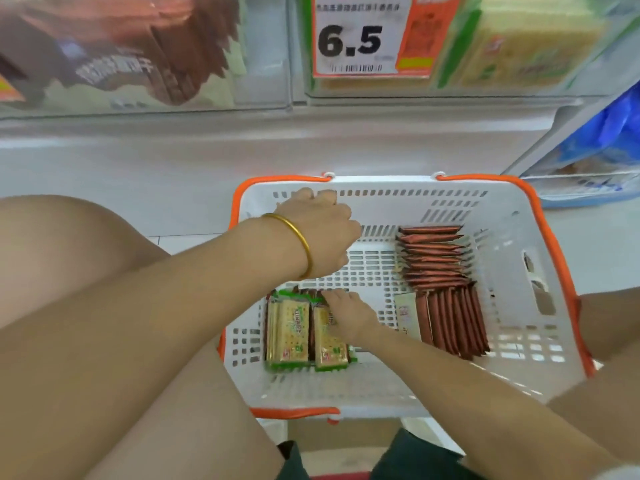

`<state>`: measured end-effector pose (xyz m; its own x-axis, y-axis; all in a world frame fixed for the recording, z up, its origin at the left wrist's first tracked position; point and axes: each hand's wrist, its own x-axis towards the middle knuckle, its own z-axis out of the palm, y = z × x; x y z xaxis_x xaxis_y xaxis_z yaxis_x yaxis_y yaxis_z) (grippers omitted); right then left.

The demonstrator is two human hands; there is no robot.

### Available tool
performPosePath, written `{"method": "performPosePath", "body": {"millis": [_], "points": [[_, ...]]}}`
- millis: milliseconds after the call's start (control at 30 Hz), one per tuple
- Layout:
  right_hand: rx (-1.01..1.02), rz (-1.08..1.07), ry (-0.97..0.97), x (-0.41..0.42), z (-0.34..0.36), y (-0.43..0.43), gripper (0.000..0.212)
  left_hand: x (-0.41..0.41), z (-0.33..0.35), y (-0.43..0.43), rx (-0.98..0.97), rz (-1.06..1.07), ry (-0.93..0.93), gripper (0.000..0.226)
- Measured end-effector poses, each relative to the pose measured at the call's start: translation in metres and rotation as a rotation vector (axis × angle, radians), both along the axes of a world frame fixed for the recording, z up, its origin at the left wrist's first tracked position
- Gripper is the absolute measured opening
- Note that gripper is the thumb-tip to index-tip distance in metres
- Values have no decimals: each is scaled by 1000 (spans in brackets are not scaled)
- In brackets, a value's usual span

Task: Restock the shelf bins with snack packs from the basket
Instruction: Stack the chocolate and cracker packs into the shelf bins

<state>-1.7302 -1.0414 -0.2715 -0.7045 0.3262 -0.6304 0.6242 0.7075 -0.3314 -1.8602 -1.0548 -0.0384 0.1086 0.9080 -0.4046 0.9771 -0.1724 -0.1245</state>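
A white basket point(512, 216) with an orange rim sits on the floor below the shelf. Two green-edged cracker packs point(289, 327) stand at its near left. Several brown snack packs point(433, 258) are stacked at the right, in one flat pile and one upright row. My right hand point(349, 315) lies over the right cracker pack, fingers hooked over its far end. My left hand point(320, 237), with a gold bangle on the wrist, hovers over the basket's far left, fingers loosely curled, nothing seen in it. Clear shelf bins above hold brown packs point(145, 53) and yellow-green packs point(540, 39).
A price tag reading 6.5 point(356, 36) hangs on the right bin's front. A clear bin with blue packs point(602, 147) juts out at the right. My bare knees flank the basket at left and right. The white shelf base runs behind the basket.
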Motion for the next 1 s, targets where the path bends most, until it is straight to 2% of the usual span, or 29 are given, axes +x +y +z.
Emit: {"method": "performPosePath", "body": {"millis": [100,233,300,433,567,667,733,800,933,1000], "points": [[50,-17,3,2,0,-3,64,-1,2,4,-25,15,3,36],[-125,-41,-39,2,24,22,47,0,3,6,-67,30,-26,39],[-207,-132,6,3,55,45,36,2,3,7,-100,68,-77,42],[-340,-424,178,17,146,97,22,3,7,9,-115,217,-256,51],[-462,-606,453,50,239,125,19,10,23,13,-82,404,-562,60],[-513,-684,634,75,282,129,27,22,50,20,33,490,-823,38],[-517,-722,727,89,303,131,41,32,74,26,123,480,-909,29],[-492,-723,830,100,323,134,47,39,99,37,267,387,-832,32],[-372,-720,1097,105,364,153,29,46,147,68,616,234,-690,36],[-271,-730,1258,101,383,167,29,46,170,85,797,190,-624,34]]}}
